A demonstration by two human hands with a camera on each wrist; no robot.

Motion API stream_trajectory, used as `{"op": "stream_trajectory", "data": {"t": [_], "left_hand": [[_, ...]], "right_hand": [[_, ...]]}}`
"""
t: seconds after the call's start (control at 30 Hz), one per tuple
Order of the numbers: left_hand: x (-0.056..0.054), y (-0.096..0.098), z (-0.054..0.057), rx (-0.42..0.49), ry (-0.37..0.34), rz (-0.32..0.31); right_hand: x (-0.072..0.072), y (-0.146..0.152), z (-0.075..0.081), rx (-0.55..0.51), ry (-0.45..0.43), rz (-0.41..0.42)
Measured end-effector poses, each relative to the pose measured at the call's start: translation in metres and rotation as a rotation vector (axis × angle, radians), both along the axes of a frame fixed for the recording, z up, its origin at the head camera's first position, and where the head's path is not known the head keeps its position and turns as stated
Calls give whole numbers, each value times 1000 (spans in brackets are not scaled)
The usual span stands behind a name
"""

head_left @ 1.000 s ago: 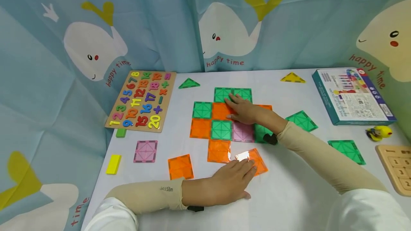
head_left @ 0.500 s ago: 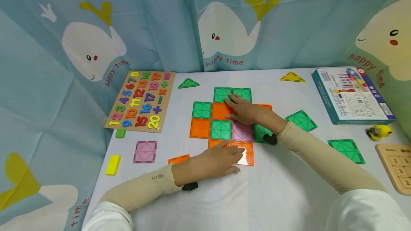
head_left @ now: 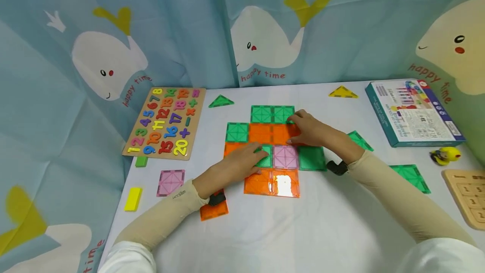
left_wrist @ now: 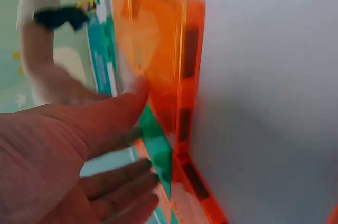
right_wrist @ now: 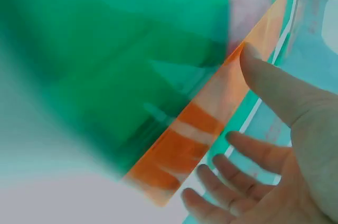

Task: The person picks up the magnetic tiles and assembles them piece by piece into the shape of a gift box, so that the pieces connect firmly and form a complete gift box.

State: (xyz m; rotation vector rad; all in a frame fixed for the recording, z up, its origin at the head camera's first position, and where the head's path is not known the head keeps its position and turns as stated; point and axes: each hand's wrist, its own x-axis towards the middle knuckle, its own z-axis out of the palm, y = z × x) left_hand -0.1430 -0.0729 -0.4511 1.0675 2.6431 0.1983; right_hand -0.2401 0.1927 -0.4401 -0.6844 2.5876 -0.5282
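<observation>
Flat square magnetic tiles lie edge to edge mid-table: green (head_left: pixel 237 133), orange (head_left: pixel 259 134) and pink (head_left: pixel 286 157). Two orange tiles side by side form the front row, the right one (head_left: pixel 287 189) bright with glare. My left hand (head_left: pixel 235 165) is over the left part of the group, partly covering a green and an orange tile; its fingers look loosely extended in the left wrist view. Over the right end of the group is my right hand (head_left: pixel 308 129), partly hiding an orange tile. Its fingers are spread in the right wrist view, near a green tile (right_wrist: pixel 105 65).
A loose orange tile (head_left: pixel 215 212) lies under the left wrist, a loose pink tile (head_left: pixel 170 181) farther left. Number board (head_left: pixel 193 133) at back left; yellow block (head_left: pixel 133 199) below it. Green tiles (head_left: pixel 411 178), a boxed set (head_left: pixel 413 113) and a yellow-headed figure (head_left: pixel 446 155) at right.
My left hand slid the tilted loose orange tile up beside the other front orange tile, let go, and moved up and left. My right hand shifted right, uncovering the middle orange tiles.
</observation>
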Motion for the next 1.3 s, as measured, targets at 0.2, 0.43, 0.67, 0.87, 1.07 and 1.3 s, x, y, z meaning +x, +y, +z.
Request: {"op": "stream_trajectory", "data": {"t": [0.2,0.43,0.67,0.87,1.07,1.3], "left_hand": [[21,-1,0,-54,-96,-33],[40,7,2,-62,-99,-52],[41,8,0,-76,-33,-97],[41,10,-4,-129,12,-151],[39,7,-6,-110,12,-192],[29,3,3,72,-120,-183]], "right_hand": [[21,30,2,164,81,-182],[41,34,4,401,-51,-239],[56,33,-2,293,-104,-273],[54,52,-12,94,-121,-287],[56,61,-7,-115,-166,-330],[58,48,5,-238,-123,-350]]}}
